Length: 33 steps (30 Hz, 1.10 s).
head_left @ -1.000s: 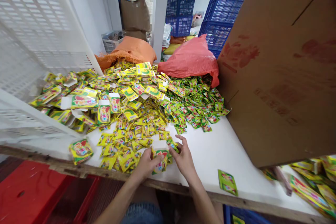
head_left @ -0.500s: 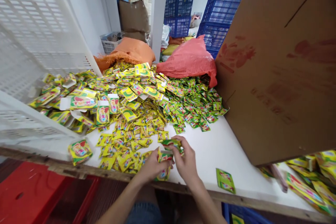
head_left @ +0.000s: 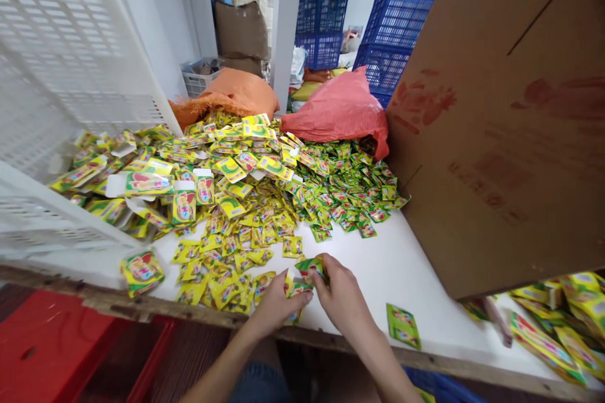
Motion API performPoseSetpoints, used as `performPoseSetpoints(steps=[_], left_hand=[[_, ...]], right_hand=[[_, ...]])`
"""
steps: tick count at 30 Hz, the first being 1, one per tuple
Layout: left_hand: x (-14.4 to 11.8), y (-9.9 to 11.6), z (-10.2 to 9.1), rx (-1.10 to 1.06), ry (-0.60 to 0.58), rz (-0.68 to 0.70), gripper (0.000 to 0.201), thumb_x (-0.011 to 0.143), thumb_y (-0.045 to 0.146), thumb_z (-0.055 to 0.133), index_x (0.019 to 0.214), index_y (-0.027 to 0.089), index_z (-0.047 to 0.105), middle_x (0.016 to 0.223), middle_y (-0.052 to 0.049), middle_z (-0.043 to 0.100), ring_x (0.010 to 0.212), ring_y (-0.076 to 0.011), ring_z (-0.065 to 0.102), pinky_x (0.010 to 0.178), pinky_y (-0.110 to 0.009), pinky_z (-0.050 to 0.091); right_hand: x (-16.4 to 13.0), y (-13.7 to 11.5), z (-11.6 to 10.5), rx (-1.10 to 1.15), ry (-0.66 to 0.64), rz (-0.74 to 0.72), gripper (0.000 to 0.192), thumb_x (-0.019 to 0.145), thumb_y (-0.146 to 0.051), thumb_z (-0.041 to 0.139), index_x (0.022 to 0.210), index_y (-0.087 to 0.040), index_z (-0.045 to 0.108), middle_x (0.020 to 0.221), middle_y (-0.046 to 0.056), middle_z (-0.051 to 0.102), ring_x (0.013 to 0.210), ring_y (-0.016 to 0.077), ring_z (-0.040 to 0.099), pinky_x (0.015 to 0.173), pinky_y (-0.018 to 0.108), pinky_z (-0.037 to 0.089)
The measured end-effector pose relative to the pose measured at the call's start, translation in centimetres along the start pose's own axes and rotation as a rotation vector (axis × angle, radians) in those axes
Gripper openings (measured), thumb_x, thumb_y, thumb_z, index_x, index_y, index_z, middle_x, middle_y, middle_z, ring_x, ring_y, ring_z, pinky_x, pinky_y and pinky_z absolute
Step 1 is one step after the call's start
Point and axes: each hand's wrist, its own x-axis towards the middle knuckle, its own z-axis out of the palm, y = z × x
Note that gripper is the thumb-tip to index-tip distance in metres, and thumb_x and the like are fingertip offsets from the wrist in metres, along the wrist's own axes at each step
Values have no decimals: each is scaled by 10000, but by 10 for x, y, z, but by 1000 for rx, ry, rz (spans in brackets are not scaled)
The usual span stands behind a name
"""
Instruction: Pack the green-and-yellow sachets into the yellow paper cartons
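Note:
My left hand (head_left: 276, 299) is closed around a small green-and-yellow carton (head_left: 297, 289) above the table's front edge. Between the thumb and fingers of my right hand (head_left: 341, 289) is a green sachet (head_left: 311, 266), held right at the carton's upper end. Whether part of the sachet is inside the carton I cannot tell. Left of my hands lie loose yellow sachets (head_left: 227, 286). A heap of green sachets (head_left: 350, 186) spreads farther back. One green sachet (head_left: 403, 325) lies alone to the right of my right hand.
Small cartons (head_left: 231, 170) are piled at the back left, beside a white slotted crate (head_left: 85, 44). One carton (head_left: 142, 272) lies near the front edge. A large cardboard box (head_left: 501, 138) leans in from the right. Orange (head_left: 241, 91) and red sacks (head_left: 340, 107) lie behind.
My right hand has brought the green sachet down against the carton's upper end and its fingers have curled closer. My left hand keeps hold of the carton in nearly the same place.

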Motion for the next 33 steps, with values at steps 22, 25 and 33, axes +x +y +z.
performPoseSetpoints(steps=[22, 25, 33], left_hand=[[8, -12, -4, -32, -119, 29, 283, 654, 280, 676, 873, 115, 606, 771, -19, 648, 728, -159, 567, 672, -241, 443], [10, -10, -2, -6, -116, 80, 325, 647, 229, 675, 944, 116, 611, 877, -33, 657, 809, -178, 563, 731, -252, 439], [13, -11, -6, -60, -93, 9, 397, 650, 295, 685, 996, 113, 620, 864, -48, 685, 833, -213, 599, 763, -292, 460]], right_hand=[[22, -4, -21, 58, -285, -179, 91, 736, -132, 513, 756, -188, 582, 770, 10, 579, 736, 141, 515, 645, 220, 341], [21, -5, -12, -47, -254, -166, 141, 692, -69, 501, 709, -180, 587, 781, 33, 576, 777, 158, 521, 680, 238, 347], [14, 13, 4, 142, -74, -94, 130, 777, -224, 539, 905, -207, 551, 781, 13, 589, 733, 160, 530, 655, 257, 395]])
